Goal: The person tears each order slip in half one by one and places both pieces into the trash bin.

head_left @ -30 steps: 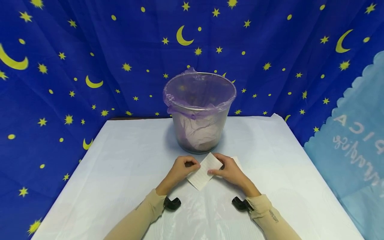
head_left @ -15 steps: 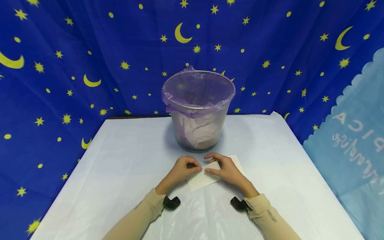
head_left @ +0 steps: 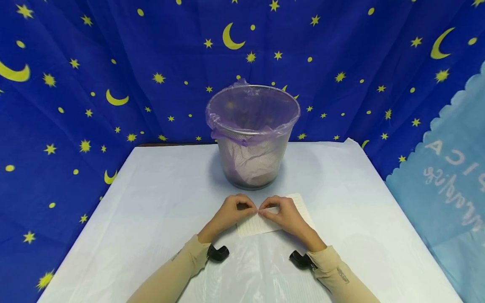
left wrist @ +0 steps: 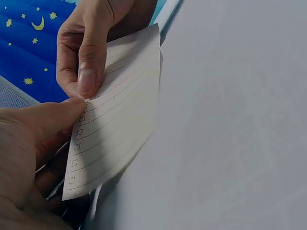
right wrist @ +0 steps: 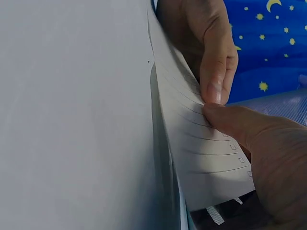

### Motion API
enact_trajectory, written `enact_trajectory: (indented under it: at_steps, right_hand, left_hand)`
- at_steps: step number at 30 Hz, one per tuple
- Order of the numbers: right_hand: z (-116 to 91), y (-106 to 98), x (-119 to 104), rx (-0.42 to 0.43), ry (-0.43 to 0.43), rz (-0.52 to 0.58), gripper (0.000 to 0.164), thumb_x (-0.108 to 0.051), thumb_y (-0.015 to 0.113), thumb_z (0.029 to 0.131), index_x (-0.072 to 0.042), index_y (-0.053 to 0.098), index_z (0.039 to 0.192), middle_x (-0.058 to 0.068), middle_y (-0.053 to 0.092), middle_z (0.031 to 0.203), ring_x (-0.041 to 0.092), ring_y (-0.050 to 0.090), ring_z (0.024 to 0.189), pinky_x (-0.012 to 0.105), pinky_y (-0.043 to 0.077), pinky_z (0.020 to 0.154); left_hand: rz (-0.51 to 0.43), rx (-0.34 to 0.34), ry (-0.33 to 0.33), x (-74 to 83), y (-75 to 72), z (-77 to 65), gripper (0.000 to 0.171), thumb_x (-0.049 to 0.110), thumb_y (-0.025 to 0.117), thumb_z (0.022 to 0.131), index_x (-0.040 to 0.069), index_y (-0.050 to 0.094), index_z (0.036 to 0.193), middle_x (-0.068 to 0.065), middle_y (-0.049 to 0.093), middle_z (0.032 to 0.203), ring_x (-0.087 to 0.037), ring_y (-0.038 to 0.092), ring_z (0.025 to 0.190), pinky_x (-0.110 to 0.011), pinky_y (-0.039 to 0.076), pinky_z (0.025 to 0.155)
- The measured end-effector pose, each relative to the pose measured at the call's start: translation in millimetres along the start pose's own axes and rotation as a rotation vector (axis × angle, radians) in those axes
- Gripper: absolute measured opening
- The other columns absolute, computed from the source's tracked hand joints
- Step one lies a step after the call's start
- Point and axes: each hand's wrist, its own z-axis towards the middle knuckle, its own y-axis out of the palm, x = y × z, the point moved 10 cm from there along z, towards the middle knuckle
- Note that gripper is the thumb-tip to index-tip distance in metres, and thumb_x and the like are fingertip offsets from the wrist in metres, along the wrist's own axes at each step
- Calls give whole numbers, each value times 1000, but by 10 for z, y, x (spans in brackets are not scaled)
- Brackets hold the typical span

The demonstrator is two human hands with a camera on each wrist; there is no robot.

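Observation:
Between the two hands is a sheet of lined note paper (head_left: 254,227) with small checkboxes along one edge. The left hand (head_left: 231,212) pinches that edge between thumb and fingers. Right beside it, the right hand (head_left: 284,214) pinches the same edge, so the thumb tips meet near the middle of it. In the left wrist view the paper (left wrist: 120,120) hangs slightly curved down from the fingers, unbroken where it shows. The fingers behind the sheet are mostly hidden. A second lined sheet (head_left: 302,205) lies on the table past the right hand, partly covered by it.
Beyond the hands stands a wire-mesh waste bin (head_left: 253,164) lined with a translucent purple bag (head_left: 242,136) folded over its rim. A white cover lies over the table (head_left: 170,185). A blue star-and-moon curtain (head_left: 170,50) hangs behind, with a light blue cloth (head_left: 454,181) at right.
The sheet has turned so its checkbox edge lies along the top. The right hand has let go of its far side and now pinches the edge beside the left fingertips.

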Motion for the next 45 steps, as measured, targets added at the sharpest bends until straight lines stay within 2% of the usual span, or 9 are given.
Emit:
enact_trajectory:
  at_steps: [5,8,12,15,22,29,35,40,45]
  right_hand:
    - [-5,7,41,-15,30,33,6,-28,78,86,-29,73,90,-16,71,90,5,68,90,31,55,87]
    - [-14,10,52,-16,33,48,5,-28,78,86,-28,73,89,-16,71,89,5,69,89,33,56,87]
    - [2,-6,29,10,6,36,6,-30,78,86,-27,74,89,-13,71,89,6,69,88,34,56,86]
    - [41,-38,-3,32,-4,11,6,-30,78,86,-27,74,89,-13,70,89,6,68,88,34,57,85]
    - [180,-170,-145,55,-12,-22,6,-28,80,84,-28,74,86,-14,69,87,6,66,85,44,55,87]
    - [273,-282,-304,53,-19,-11,6,-28,80,84,-27,74,85,-13,71,86,8,67,84,48,55,82]
    - [292,-367,-435,83,-47,18,6,-29,79,85,-27,74,84,-13,70,85,7,66,84,52,54,80]
    - [297,-404,-477,81,-50,18,6,-29,80,85,-27,74,84,-14,70,85,6,66,85,49,55,80]
    - [327,-448,-543,62,-65,15,8,-31,78,86,-24,75,86,-15,71,86,6,66,85,41,56,79]
  left_hand:
    - [-22,34,-2,286,-73,-37,8,7,75,86,0,75,90,-16,71,96,-31,62,95,-37,49,87]
    - [-22,30,5,255,-43,-25,9,7,75,87,-2,75,91,-18,70,97,-32,62,94,-39,53,85]
    - [-11,69,24,112,-12,15,8,9,76,86,2,75,89,-13,71,94,-29,64,91,-44,54,83]
    - [24,114,45,61,-46,50,6,14,79,85,9,76,86,-3,72,90,-23,65,90,-45,54,82]
    - [90,130,108,266,-176,116,6,21,77,86,16,74,85,6,70,88,-21,60,91,-43,50,77]
    - [96,109,116,436,-278,181,7,24,76,88,17,74,87,7,69,90,-18,59,91,-44,51,79]
    - [104,119,135,554,-342,202,6,22,76,88,17,74,88,7,68,90,-14,60,89,-39,52,79]
    - [113,125,138,604,-360,213,8,23,76,88,16,75,88,8,69,90,-11,60,86,-34,52,78]
    - [106,111,131,679,-387,230,7,22,75,89,15,75,89,4,69,91,-12,62,84,-35,52,79]
